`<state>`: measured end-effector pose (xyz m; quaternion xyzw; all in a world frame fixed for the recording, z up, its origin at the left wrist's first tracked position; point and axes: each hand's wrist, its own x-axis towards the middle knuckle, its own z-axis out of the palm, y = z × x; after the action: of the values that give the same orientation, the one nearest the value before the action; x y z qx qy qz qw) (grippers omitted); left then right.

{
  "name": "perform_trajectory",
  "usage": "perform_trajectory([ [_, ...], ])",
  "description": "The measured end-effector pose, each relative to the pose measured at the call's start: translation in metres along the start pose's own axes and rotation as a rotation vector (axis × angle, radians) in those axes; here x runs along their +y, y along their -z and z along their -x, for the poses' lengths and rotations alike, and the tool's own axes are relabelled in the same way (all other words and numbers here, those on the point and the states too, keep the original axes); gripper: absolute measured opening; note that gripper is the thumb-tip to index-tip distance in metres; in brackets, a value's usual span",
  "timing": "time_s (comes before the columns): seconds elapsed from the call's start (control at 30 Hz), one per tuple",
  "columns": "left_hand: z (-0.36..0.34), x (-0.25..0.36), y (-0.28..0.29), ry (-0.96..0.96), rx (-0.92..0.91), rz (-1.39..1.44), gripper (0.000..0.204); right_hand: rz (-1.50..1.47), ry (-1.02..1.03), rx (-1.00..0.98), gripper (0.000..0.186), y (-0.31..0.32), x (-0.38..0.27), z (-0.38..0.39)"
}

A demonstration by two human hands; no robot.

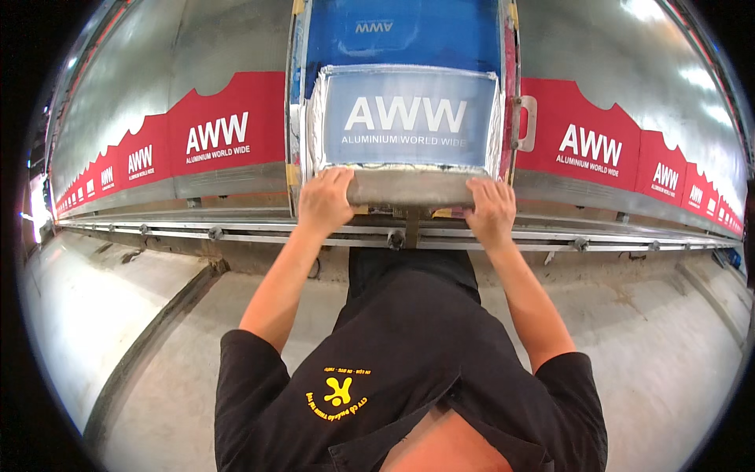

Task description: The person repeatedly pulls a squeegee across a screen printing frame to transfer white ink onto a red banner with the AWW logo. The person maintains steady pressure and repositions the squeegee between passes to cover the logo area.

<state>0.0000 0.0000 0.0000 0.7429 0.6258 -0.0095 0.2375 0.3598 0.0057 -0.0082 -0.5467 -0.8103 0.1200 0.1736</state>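
My left hand [326, 198] and my right hand [491, 208] grip the two ends of a wide squeegee [410, 189], fingers over its top edge. It lies across the near end of a screen-printing frame [508, 47]. White ink [318, 118] borders the pale stencil window, which shows white lettering, and lines the squeegee's far edge. Beyond the window the mesh [456, 35] is deep blue. What is under the frame is hidden.
Red printed panels with white lettering [220, 130] run along the silvery table surface [236, 47] on both sides. A pale handle [527, 123] sticks out from the frame's right side. Metal rails [299, 234] cross in front of my body, with the pale floor [653, 315] below.
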Motion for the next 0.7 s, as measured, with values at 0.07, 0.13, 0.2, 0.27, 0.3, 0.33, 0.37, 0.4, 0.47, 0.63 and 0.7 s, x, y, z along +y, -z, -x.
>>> perform_trajectory([
  [0.07, 0.026, 0.007, -0.012, -0.056, 0.15, 0.006, 0.066, 0.023, 0.02, -0.053, 0.045, 0.01, -0.01, 0.017],
  [0.13, 0.043, 0.011, -0.005, -0.061, 0.088, -0.004, 0.064, -0.032, 0.023, -0.122, 0.045, 0.019, -0.016, 0.027],
  [0.2, 0.047, 0.009, 0.015, -0.102, 0.096, -0.036, 0.046, -0.089, 0.011, -0.188, 0.04, 0.038, -0.029, 0.018],
  [0.27, 0.028, 0.012, 0.051, -0.082, -0.038, -0.001, 0.039, -0.102, 0.023, -0.184, 0.038, 0.05, -0.022, -0.005],
  [0.3, 0.015, 0.008, 0.063, -0.07, -0.104, 0.021, 0.039, -0.106, 0.033, -0.185, 0.037, 0.052, -0.017, -0.019],
  [0.33, -0.005, 0.001, 0.068, -0.159, 0.0, -0.025, 0.055, -0.09, 0.062, -0.14, 0.032, 0.049, -0.009, -0.037],
  [0.37, -0.032, -0.009, 0.073, -0.126, -0.042, -0.08, 0.067, -0.067, 0.081, -0.122, 0.03, 0.044, 0.0, -0.061],
  [0.4, -0.064, -0.016, 0.085, -0.149, -0.075, -0.124, 0.074, -0.048, 0.057, -0.144, 0.033, 0.041, 0.012, -0.087],
  [0.47, -0.135, -0.019, 0.118, -0.046, -0.244, -0.141, 0.079, 0.004, -0.015, -0.185, 0.042, 0.033, 0.037, -0.145],
  [0.63, -0.245, -0.047, 0.148, -0.093, -0.006, -0.115, 0.069, -0.02, -0.203, -0.209, 0.043, 0.022, 0.061, -0.267],
  [0.7, -0.266, -0.053, 0.137, -0.093, 0.05, -0.131, 0.068, 0.068, -0.252, -0.227, 0.045, 0.004, 0.066, -0.283],
])
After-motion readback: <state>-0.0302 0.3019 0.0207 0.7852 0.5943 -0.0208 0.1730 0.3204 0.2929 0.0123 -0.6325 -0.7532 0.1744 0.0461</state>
